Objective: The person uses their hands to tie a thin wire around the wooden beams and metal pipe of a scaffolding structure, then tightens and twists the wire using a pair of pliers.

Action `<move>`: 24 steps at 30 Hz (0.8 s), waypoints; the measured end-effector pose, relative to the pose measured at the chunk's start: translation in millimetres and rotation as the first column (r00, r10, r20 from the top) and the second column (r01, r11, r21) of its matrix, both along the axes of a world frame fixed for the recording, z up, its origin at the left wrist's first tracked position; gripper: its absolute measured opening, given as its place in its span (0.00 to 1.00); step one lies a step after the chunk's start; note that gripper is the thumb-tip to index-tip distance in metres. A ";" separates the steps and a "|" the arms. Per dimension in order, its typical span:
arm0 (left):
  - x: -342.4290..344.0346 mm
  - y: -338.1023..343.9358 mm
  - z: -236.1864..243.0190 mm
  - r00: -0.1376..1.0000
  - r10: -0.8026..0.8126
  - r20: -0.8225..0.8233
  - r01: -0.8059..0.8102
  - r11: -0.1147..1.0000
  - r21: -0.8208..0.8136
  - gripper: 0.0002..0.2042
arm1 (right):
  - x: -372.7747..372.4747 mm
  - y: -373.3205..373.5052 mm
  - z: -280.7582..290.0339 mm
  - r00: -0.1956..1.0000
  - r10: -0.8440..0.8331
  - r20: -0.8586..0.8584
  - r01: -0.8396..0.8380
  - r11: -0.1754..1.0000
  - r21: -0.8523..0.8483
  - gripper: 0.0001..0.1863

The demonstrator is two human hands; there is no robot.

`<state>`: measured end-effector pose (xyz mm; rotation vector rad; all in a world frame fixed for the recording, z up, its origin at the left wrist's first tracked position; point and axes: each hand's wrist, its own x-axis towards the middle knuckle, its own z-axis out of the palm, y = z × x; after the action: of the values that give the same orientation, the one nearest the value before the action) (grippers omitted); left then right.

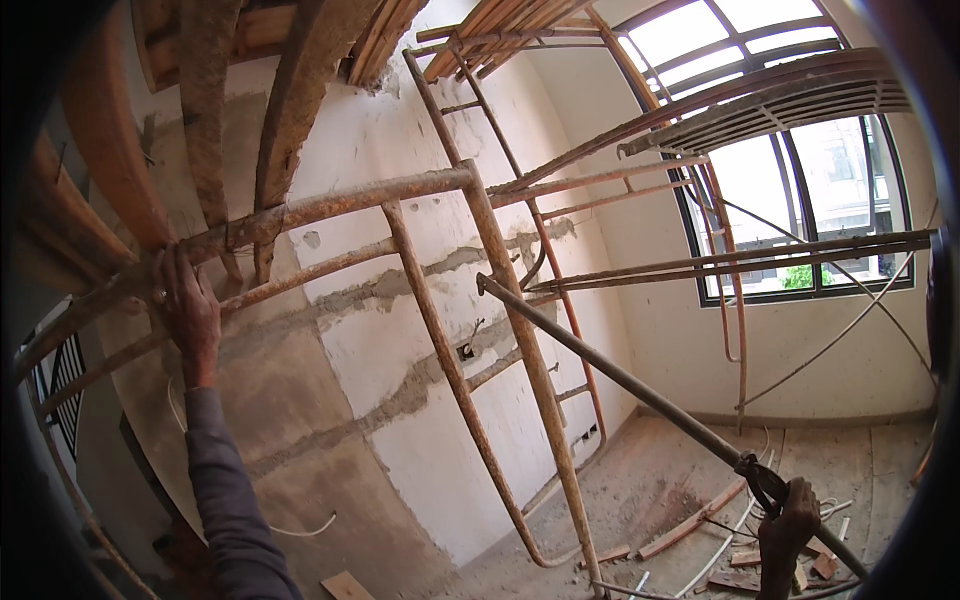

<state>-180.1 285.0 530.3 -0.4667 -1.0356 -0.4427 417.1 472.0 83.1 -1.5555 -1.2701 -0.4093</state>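
My left hand (190, 310) reaches up at the left, its fingers closed over the top rusty tube of a scaffold frame (350, 200). Just beyond those fingers, wooden planks (205, 130) rest against the tube. Low on the right, my right hand (788, 528) is closed around dark metal pincers (765, 484). Their head lies against a long grey metal pole (620, 375), which slants down from the upright of the frame. Part of the pincers' handles is hidden inside my fist.
More scaffold with a metal walkway (780, 115) stands before a large window (800, 200). Offcuts of wood (690, 520), white pipes and rubble lie on the dusty floor (640, 470). A patched, partly plastered wall (400, 350) runs behind the frame, with timber overhead.
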 end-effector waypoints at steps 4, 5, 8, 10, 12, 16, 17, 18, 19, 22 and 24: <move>2.5 -2.6 -0.5 0.998 0.054 -0.021 -0.054 0.999 0.006 0.23 | -0.5 0.0 -2.3 1.000 -0.005 0.010 0.005 1.000 0.011 0.15; 0.7 -3.4 0.0 0.998 0.055 -0.019 -0.055 0.998 0.007 0.23 | 0.2 -0.1 -2.4 1.000 -0.002 0.017 0.002 1.000 0.008 0.14; -6.3 -3.2 0.2 0.999 0.030 -0.018 -0.030 1.000 -0.003 0.24 | 1.2 -1.0 -3.0 1.000 0.000 0.031 0.000 1.000 -0.005 0.12; -5.5 -1.8 2.0 0.999 -0.022 -0.025 0.022 1.000 -0.017 0.24 | -0.1 -0.8 -1.3 1.000 -0.008 0.026 0.009 1.000 -0.010 0.12; -7.4 -3.6 2.4 1.000 0.003 -0.028 -0.004 1.000 -0.015 0.24 | -2.2 0.1 -1.1 0.999 -0.013 0.030 0.013 1.000 0.004 0.11; -10.0 -8.8 2.6 0.999 -0.040 0.011 0.041 0.998 -0.054 0.24 | 3.2 7.7 -7.5 0.999 -0.006 0.049 0.005 1.000 0.024 0.11; -7.3 -10.4 2.3 0.997 -0.061 0.037 0.063 0.996 -0.066 0.24 | 4.8 11.5 -9.2 0.999 -0.025 0.048 0.023 0.999 0.027 0.11; 2.1 -12.5 0.4 0.994 -0.082 0.078 0.088 0.994 -0.072 0.24 | 6.5 14.4 -12.9 0.998 -0.034 0.051 0.033 0.999 0.019 0.11; 6.3 -14.1 -1.8 0.986 -0.158 0.059 0.164 0.981 -0.100 0.23 | 5.2 12.9 -13.6 0.997 -0.049 0.055 0.049 0.999 0.007 0.11; 18.0 -26.8 -8.3 0.918 -0.394 0.054 0.397 0.900 -0.179 0.23 | 4.4 10.7 -13.5 0.997 -0.069 0.042 0.068 0.998 0.012 0.10; 29.1 -41.4 -12.0 0.900 -0.436 -0.003 0.425 0.878 -0.218 0.23 | 14.0 15.7 -25.6 0.996 -0.056 0.068 0.058 0.998 -0.030 0.15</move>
<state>-151.0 243.6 518.2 -0.9076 -0.9298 -0.7161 431.0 487.7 57.5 -1.6199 -1.2917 -0.4826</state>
